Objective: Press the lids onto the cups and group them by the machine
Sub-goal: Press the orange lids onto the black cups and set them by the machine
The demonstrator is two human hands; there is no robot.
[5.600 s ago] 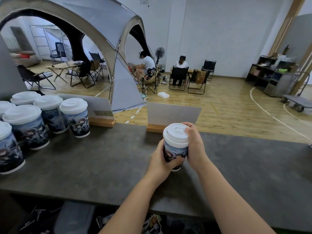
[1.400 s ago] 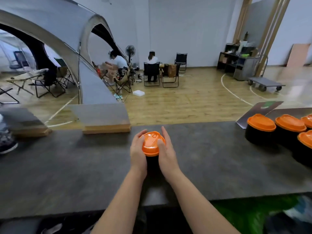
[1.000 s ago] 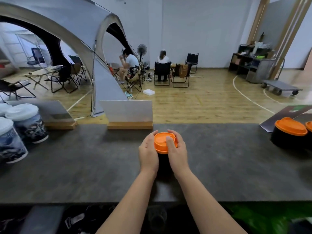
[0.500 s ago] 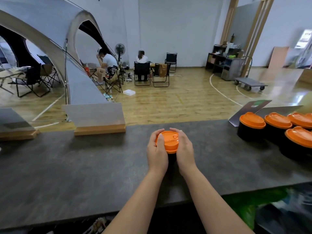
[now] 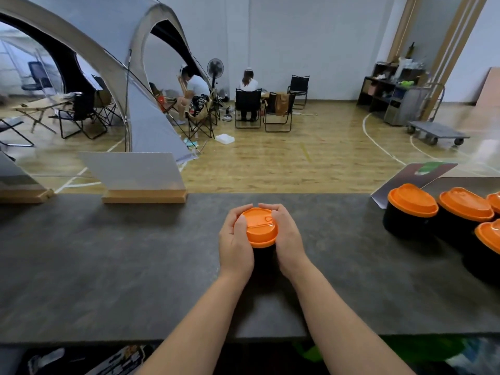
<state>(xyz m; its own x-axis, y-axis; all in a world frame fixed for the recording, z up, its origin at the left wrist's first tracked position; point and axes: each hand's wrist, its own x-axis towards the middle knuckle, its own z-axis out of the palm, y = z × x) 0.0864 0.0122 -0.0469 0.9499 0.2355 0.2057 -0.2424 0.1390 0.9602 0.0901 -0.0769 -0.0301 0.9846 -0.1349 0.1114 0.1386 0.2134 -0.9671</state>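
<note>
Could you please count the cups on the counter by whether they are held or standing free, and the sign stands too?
Black cup with orange lid, held in both hands: 1
Black cups with orange lids, standing free at right: 4
Wooden-based sign stands: 2
Total: 7

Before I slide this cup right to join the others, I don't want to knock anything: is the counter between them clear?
Nothing visible lies on the dark grey counter between the black orange-lidded cup and the lidded group.
</note>
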